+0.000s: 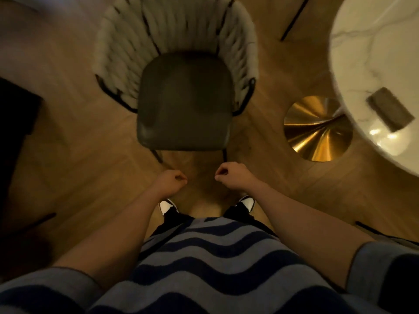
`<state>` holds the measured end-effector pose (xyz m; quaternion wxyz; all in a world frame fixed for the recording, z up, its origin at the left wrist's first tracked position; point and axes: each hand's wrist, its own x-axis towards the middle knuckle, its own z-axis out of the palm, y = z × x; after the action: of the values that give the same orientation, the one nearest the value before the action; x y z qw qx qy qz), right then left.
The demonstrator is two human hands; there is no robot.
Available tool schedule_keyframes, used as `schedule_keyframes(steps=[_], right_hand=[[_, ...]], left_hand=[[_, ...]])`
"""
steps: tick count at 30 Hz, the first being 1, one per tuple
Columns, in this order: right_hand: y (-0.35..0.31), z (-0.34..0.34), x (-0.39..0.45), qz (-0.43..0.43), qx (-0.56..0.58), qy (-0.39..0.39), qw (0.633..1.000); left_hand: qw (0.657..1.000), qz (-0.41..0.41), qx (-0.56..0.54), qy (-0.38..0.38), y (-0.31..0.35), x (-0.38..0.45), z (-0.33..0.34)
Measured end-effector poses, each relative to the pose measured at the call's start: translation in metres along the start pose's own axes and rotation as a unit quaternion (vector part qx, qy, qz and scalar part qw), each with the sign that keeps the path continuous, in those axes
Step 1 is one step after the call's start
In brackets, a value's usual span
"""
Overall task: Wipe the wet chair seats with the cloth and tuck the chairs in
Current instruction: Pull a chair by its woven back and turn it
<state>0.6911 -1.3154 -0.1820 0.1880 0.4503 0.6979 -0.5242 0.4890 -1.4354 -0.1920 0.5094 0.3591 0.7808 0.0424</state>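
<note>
your left hand (171,181) hangs low in front of you, fingers curled into a loose fist, its grip closed on nothing you can see; it is near the front edge of the chair (184,103) but not touching it

the chair stands straight ahead of your feet on the wooden floor, well apart from the round marble surface (371,41), so it is not tucked in. its dark seat looks smooth and padded, likely a leather-like cover, so water should sit on top and wipe off easily, though the cover may be slick when wet. the frame is thin black metal with a pale woven back (127,41), so judge it fairly light; take it by the top of the back or the side arms to push it, not by the soft seat edge

your right hand (231,174) is also curled shut and empty, beside the left one

the cloth (390,109) lies folded on the surface at far right, near its edge, above the brass pedestal base (317,128). it looks soft and limp; pinch it anywhere and it will drape
</note>
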Motion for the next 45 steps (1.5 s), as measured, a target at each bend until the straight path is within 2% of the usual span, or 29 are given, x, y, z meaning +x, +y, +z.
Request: schedule_keyframes(steps=[9, 16, 27, 36, 42, 45], right_hand=[[-0.122, 0.083, 0.060, 0.026, -0.021, 0.029, 0.999], [-0.188, 0.108, 0.094, 0.048, 0.036, 0.054, 0.997], [-0.249, 0.073, 0.169, 0.067, 0.152, 0.081, 0.983], [-0.283, 0.026, 0.223, 0.084, 0.168, 0.077, 0.979], [-0.304, 0.017, 0.260, 0.118, 0.184, 0.071, 0.973], [-0.323, 0.013, 0.285, 0.135, 0.216, 0.093, 0.962]], left_hand=[[0.999, -0.035, 0.015, -0.004, -0.147, -0.008, -0.110], [0.997, -0.027, 0.073, -0.005, -0.192, 0.017, -0.188], [0.988, 0.044, 0.147, -0.025, -0.162, 0.111, -0.291], [0.978, 0.084, 0.188, -0.042, -0.108, 0.185, -0.365], [0.947, 0.137, 0.280, -0.083, -0.070, 0.241, -0.415], [0.901, 0.179, 0.381, -0.103, -0.055, 0.273, -0.447]])
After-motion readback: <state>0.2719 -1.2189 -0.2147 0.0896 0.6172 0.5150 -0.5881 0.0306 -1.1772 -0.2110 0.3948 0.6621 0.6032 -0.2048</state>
